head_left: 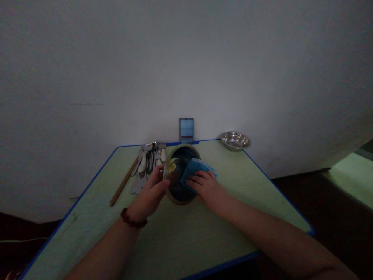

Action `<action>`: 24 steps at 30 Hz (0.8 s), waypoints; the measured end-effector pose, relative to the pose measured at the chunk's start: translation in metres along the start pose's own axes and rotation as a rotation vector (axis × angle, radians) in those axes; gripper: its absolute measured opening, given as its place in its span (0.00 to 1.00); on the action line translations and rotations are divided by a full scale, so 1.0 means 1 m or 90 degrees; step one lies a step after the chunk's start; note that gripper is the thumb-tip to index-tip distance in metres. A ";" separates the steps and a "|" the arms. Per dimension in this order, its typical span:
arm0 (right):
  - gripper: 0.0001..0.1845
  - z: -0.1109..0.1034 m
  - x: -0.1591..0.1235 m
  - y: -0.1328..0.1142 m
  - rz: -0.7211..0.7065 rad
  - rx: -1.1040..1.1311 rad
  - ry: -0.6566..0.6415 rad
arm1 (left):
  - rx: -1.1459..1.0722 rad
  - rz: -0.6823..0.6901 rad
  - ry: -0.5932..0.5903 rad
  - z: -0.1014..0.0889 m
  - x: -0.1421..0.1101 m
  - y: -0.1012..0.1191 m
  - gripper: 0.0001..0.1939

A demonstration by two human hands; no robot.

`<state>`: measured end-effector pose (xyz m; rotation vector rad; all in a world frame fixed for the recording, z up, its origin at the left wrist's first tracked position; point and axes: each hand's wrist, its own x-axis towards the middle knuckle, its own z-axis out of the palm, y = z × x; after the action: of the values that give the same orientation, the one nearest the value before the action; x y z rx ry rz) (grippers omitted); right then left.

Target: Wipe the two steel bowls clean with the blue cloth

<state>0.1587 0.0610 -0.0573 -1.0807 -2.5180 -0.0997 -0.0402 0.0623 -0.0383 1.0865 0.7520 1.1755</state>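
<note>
A round metal bowl point(183, 199) is tilted on its side, its mouth facing me, near the middle of the table. My left hand point(154, 187) grips its left rim, with the thumb at the front and the fingers behind the wall. In my right hand point(207, 187) is a blue cloth point(192, 171), pressed at the right part of the bowl's mouth and reaching partly inside. The fingers lie over the cloth. Just left of the bowl lies a pile of cutlery point(148, 161), with spoons, forks and flat-bladed pieces.
Wooden chopsticks point(124, 182) lie left of the cutlery. A shallow steel dish point(235, 140) sits at the table's back right corner. A blurred upright screen point(186, 129) leans against the wall point(186, 70). Blue edging borders the pale green table point(250, 194).
</note>
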 end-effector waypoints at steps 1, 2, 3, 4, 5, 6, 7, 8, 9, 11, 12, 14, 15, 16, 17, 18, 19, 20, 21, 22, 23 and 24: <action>0.18 -0.001 0.000 0.000 0.001 0.007 0.002 | 0.002 0.002 -0.002 0.000 0.000 0.000 0.19; 0.19 -0.001 0.000 0.000 0.002 0.011 0.005 | 0.004 0.003 -0.004 0.000 0.000 0.000 0.19; 0.18 -0.002 0.001 0.001 0.001 0.013 0.007 | 0.007 0.007 -0.006 0.001 0.000 0.000 0.20; 0.18 -0.002 0.001 0.001 -0.001 0.013 0.009 | 0.009 0.013 -0.008 0.002 -0.001 0.001 0.20; 0.18 -0.002 0.001 0.002 -0.003 0.012 0.011 | 0.012 0.020 -0.011 0.002 -0.001 0.001 0.20; 0.18 -0.002 0.001 0.002 -0.005 0.009 0.015 | 0.015 0.029 -0.015 0.003 -0.001 0.002 0.21; 0.17 -0.001 0.002 0.003 -0.007 0.007 0.020 | 0.017 0.037 -0.019 0.004 -0.002 0.003 0.21; 0.17 -0.001 0.002 0.003 -0.009 0.005 0.026 | 0.019 0.044 -0.022 0.004 -0.002 0.003 0.22; 0.17 0.000 0.002 0.004 -0.011 0.002 0.031 | 0.022 0.048 -0.026 0.005 -0.002 0.004 0.23; 0.17 0.001 0.002 0.005 -0.012 -0.003 0.039 | 0.033 0.052 -0.032 0.004 -0.002 0.005 0.26; 0.17 0.001 0.002 0.006 -0.013 -0.006 0.039 | 0.041 0.053 -0.034 0.004 -0.003 0.005 0.28; 0.17 0.002 0.002 0.007 -0.009 -0.012 0.039 | 0.064 0.053 -0.038 0.002 -0.003 0.005 0.29; 0.17 0.002 0.002 0.008 -0.006 -0.015 0.039 | 0.073 0.051 -0.041 0.001 -0.003 0.005 0.30; 0.17 0.002 0.002 0.008 -0.004 -0.016 0.040 | 0.081 0.050 -0.043 0.000 -0.003 0.005 0.30; 0.17 0.002 0.002 0.009 -0.004 -0.017 0.041 | 0.086 0.047 -0.046 -0.001 -0.002 0.004 0.29; 0.17 0.003 0.002 0.009 -0.004 -0.018 0.042 | 0.088 0.045 -0.048 -0.002 -0.002 0.004 0.29; 0.17 0.002 0.002 0.010 -0.005 -0.020 0.042 | 0.089 0.043 -0.049 -0.002 -0.002 0.004 0.29; 0.17 0.002 0.002 0.010 -0.004 -0.021 0.042 | 0.091 0.042 -0.048 -0.002 -0.001 0.003 0.29; 0.17 0.002 0.002 0.011 -0.004 -0.022 0.040 | 0.093 0.044 -0.045 -0.002 -0.001 0.003 0.30; 0.17 0.001 0.002 0.011 -0.002 -0.022 0.037 | 0.094 0.047 -0.042 -0.002 -0.001 0.003 0.30; 0.17 0.001 0.002 0.011 0.000 -0.021 0.034 | 0.093 0.053 -0.038 -0.001 -0.001 0.003 0.30; 0.17 0.000 0.003 0.011 0.000 -0.020 0.031 | 0.090 0.057 -0.034 0.000 -0.001 0.003 0.29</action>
<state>0.1649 0.0706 -0.0576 -1.0774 -2.4805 -0.1650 -0.0418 0.0618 -0.0359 1.2755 0.7610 1.1779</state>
